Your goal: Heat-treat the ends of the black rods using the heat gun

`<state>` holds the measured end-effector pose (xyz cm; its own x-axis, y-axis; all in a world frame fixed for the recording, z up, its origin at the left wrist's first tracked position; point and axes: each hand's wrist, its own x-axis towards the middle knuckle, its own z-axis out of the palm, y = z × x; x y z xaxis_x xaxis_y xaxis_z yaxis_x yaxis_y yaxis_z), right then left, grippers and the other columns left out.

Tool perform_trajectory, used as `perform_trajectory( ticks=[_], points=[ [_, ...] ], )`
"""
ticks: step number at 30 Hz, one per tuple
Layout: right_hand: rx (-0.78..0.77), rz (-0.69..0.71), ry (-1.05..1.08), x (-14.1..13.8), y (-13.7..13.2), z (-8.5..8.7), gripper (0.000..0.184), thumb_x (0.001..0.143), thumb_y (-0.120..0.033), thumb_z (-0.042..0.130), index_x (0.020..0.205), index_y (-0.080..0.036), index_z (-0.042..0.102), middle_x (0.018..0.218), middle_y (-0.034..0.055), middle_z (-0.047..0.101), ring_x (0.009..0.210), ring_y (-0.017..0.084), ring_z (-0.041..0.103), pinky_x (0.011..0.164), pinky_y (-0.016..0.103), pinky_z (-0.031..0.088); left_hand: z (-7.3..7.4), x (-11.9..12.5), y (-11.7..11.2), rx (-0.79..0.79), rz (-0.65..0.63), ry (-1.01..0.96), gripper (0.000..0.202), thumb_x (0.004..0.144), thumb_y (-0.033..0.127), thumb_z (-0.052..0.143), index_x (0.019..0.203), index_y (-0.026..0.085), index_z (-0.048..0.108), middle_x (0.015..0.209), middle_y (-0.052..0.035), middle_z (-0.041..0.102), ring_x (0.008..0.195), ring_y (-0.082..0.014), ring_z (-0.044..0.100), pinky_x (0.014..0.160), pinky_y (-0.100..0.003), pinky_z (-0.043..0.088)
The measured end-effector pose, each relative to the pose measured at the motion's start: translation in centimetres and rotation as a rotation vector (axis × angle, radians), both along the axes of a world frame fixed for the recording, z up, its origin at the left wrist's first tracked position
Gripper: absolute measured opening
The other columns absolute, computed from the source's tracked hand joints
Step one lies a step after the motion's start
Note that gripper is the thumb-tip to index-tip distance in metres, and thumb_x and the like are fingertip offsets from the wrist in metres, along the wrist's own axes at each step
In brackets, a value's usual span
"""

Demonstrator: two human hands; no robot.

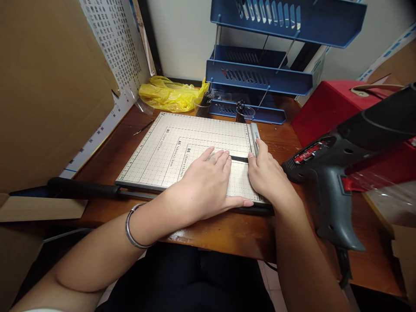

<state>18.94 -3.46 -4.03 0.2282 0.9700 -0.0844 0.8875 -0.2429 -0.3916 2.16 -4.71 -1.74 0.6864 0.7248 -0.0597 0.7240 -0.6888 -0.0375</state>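
Note:
A paper cutter (152, 151) with a cream gridded board lies on the wooden table, its black-handled blade arm (84, 188) down along the near edge. Across the board runs a small bundle of thin black wires (238, 159), partly hidden under my fingers. My left hand (208, 182) lies flat over the bundle, fingers stretched out and thumb pointing right along the near edge. At the board's right side, my right hand (269, 173) rests by the metal guide strip (254, 132). Its fingertips touch the right end of the wires, with the fingers somewhat apart.
Behind the board stand two clear cups of black wires (202, 106) (244, 113), a yellow plastic bag (172, 95) and a blue tiered rack (260, 78). A dark heat gun (334, 186) and a red box (325, 108) are on the right. Cardboard (48, 86) walls the left.

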Motion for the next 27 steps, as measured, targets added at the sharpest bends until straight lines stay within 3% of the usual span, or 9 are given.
perform_trajectory(
  ticks=[15, 20, 22, 24, 27],
  points=[
    [0.022, 0.016, 0.024, 0.3, 0.0, -0.5, 0.063, 0.103, -0.037, 0.024, 0.162, -0.014, 0.024, 0.147, 0.0263, 0.053, 0.136, 0.044, 0.053, 0.107, 0.059, 0.042, -1.6, 0.8, 0.8, -0.027, -0.135, -0.145, 0.11, 0.094, 0.085, 0.027, 0.156, -0.006, 0.037, 0.164, -0.0257, 0.035, 0.157, -0.0324, 0.029, 0.131, -0.041, 0.013],
    [0.075, 0.09, 0.233, 2.4, 0.5, -0.9, 0.061, 0.103, -0.042, 0.027, 0.159, -0.016, 0.028, 0.155, 0.0193, 0.049, 0.138, 0.035, 0.052, 0.112, 0.049, 0.04, -1.7, 0.9, 0.9, -0.039, -0.13, -0.154, 0.109, 0.094, 0.084, 0.032, 0.156, -0.006, 0.036, 0.165, -0.0262, 0.032, 0.158, -0.0338, 0.027, 0.13, -0.041, 0.017],
    [0.071, 0.082, 0.305, 3.5, 0.6, -1.2, 0.054, 0.099, -0.039, 0.032, 0.151, -0.022, 0.036, 0.14, 0.0148, 0.06, 0.12, 0.031, 0.062, 0.1, 0.046, 0.048, -1.6, 0.9, 0.9, -0.056, -0.12, -0.151, 0.11, 0.094, 0.084, 0.032, 0.157, -0.006, 0.033, 0.166, -0.0265, 0.029, 0.158, -0.0342, 0.025, 0.13, -0.041, 0.018],
    [0.027, 0.072, 0.346, 4.2, 0.7, -1.3, 0.047, 0.095, -0.036, 0.036, 0.14, -0.026, 0.042, 0.107, 0.0084, 0.068, 0.091, 0.028, 0.066, 0.08, 0.041, 0.051, -1.5, 0.9, 0.8, -0.073, -0.115, -0.148, 0.111, 0.094, 0.084, 0.033, 0.158, -0.006, 0.031, 0.166, -0.0267, 0.028, 0.158, -0.0347, 0.025, 0.13, -0.041, 0.018],
    [-0.02, 0.105, 0.339, 4.3, 0.6, -1.0, 0.037, 0.089, -0.033, 0.04, 0.125, -0.027, 0.047, 0.075, -0.0005, 0.056, 0.07, 0.023, 0.057, 0.067, 0.035, 0.045, -1.3, 0.9, 0.8, -0.095, -0.105, -0.146, 0.111, 0.092, 0.085, 0.035, 0.158, -0.005, 0.033, 0.166, -0.0262, 0.028, 0.158, -0.0357, 0.026, 0.13, -0.042, 0.018]
  ],
)
